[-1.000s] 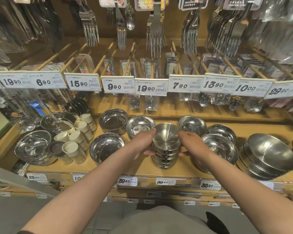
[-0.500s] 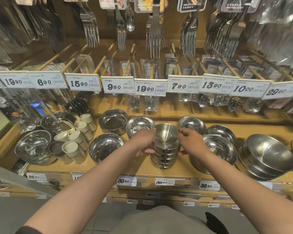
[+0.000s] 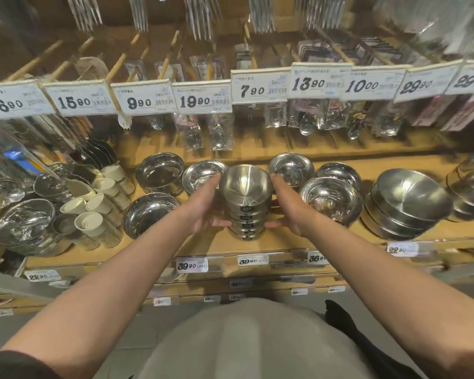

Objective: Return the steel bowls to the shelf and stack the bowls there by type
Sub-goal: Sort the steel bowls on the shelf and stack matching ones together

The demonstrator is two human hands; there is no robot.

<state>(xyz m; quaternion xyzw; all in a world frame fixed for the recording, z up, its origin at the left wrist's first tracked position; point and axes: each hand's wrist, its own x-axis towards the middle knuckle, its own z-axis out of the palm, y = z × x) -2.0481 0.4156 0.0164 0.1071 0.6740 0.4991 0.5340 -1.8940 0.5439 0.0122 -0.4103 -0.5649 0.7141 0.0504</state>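
Your left hand [image 3: 203,205] and right hand [image 3: 290,206] flank a stack of small steel bowls [image 3: 246,203] standing on the wooden shelf [image 3: 271,242], near its front edge. Both hands lie open along the sides of the stack: fingers straight and close together, thumbs reaching under toward the lower bowls. Palms look to touch the stack, but you cannot tell how firm the contact is. The stack stands upright, top bowl mouth up.

Just behind the stack: a shallow bowl [image 3: 203,175] on the left, another [image 3: 292,166] on the right. A wide shiny bowl [image 3: 330,199] sits just right of your right hand. Further right, a tilted stack of large bowls [image 3: 405,206]. Left of your left hand, a low bowl [image 3: 148,212]; beyond it, white cups [image 3: 99,201] lying on their sides. Price tags [image 3: 203,99] hang in a row above.
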